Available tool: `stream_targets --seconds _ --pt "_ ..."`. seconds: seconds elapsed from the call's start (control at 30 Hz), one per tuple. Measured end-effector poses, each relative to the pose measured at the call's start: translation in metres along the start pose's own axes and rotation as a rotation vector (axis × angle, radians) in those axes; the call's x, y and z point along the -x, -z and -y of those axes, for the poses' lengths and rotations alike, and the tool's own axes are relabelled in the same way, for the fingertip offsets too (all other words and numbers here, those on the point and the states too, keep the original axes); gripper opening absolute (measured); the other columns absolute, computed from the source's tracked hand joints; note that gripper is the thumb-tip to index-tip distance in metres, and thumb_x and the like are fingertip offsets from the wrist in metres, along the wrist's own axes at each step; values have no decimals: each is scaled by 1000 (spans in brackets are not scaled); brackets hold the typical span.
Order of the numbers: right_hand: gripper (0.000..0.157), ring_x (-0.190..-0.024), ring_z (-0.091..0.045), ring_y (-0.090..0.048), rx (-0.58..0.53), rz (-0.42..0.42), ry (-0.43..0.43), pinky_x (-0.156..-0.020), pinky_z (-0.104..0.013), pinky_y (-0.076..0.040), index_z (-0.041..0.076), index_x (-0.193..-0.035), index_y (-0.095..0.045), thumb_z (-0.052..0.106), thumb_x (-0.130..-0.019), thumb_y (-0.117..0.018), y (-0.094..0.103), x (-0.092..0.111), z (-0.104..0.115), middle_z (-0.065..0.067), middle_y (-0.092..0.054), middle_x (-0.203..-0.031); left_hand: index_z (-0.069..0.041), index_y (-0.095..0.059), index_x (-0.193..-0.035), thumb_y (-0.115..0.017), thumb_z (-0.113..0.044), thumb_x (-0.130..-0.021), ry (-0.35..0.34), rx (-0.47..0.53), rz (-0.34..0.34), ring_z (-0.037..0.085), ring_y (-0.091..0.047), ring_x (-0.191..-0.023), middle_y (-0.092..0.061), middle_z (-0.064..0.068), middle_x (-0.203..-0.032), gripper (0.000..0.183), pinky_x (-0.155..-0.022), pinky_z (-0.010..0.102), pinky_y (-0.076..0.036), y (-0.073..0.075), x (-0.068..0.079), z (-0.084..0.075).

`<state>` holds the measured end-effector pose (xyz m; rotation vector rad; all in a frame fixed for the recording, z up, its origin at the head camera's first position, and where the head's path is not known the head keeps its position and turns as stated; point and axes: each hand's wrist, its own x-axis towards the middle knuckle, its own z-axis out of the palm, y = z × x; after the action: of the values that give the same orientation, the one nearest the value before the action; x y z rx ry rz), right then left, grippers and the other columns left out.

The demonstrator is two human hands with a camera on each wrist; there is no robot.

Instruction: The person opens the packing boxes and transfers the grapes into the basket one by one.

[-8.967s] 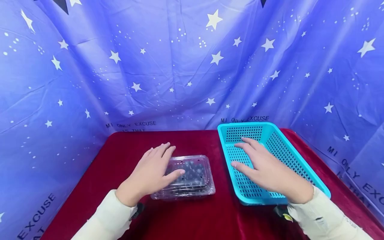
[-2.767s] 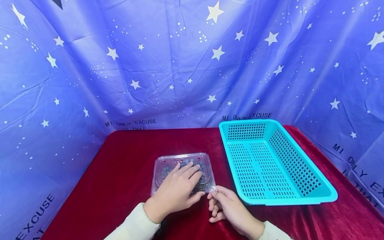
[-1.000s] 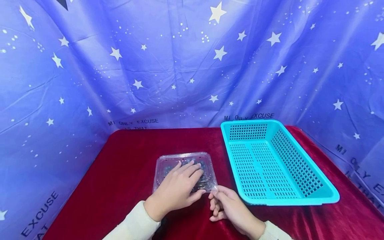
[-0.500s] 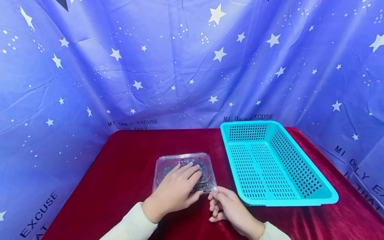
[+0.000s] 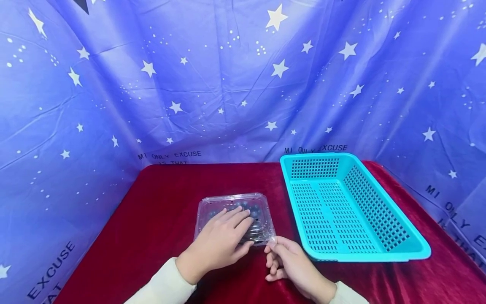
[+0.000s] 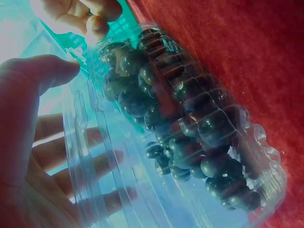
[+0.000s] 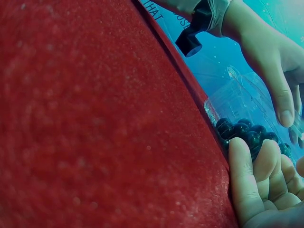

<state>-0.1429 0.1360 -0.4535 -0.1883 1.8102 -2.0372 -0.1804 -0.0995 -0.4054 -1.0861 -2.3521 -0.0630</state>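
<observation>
A clear plastic clamshell box (image 5: 262, 219) of dark, round, shiny fruit (image 6: 137, 102) sits on the red cloth. My left hand (image 5: 220, 240) lies over its lid with the fingers spread and fairly straight. At the front right corner of the box, my right hand (image 5: 286, 257) pinches the rim between thumb and forefinger, the other fingers curled below. The left wrist view shows the fruit through the ridged side wall, with the left thumb (image 6: 45, 71) along the lid side. In the right wrist view the right fingers (image 7: 244, 171) partly hide the fruit.
A turquoise slotted plastic basket (image 5: 330, 211) stands right of the box, close to the right hand. Dark red velvet cloth (image 5: 159, 202) covers the table. A blue curtain with white stars (image 5: 212, 84) hangs behind and at both sides.
Since the earliest frame, my left hand has settled on the lid and my right hand has come from over the basket to the box corner. Lately the left hand slid slightly left.
</observation>
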Motion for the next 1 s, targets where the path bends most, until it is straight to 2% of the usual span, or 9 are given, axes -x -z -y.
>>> stream_targets --seconds 0.53,1.0 --pt "37 -61 -9 -58 1 6 7 -68 -45 -64 -9 -110 -53 28 -109 -48 1 0 -1 -4 -59 -78 -15 -68 -129 -75 -45 -88 24 -26 23 26 -66 -127 -70 5 -134 52 -103 50 -55 7 9 3" --pt "35 -61 -9 -58 -2 0 6 -68 -45 -64 -8 -109 -54 26 -109 -48 1 -1 -2 -4 -59 -78 -14 -70 -126 -78 -43 -85 4 -44 -20 26 -68 -125 -71 5 -131 51 -101 49 -56 8 17 8"
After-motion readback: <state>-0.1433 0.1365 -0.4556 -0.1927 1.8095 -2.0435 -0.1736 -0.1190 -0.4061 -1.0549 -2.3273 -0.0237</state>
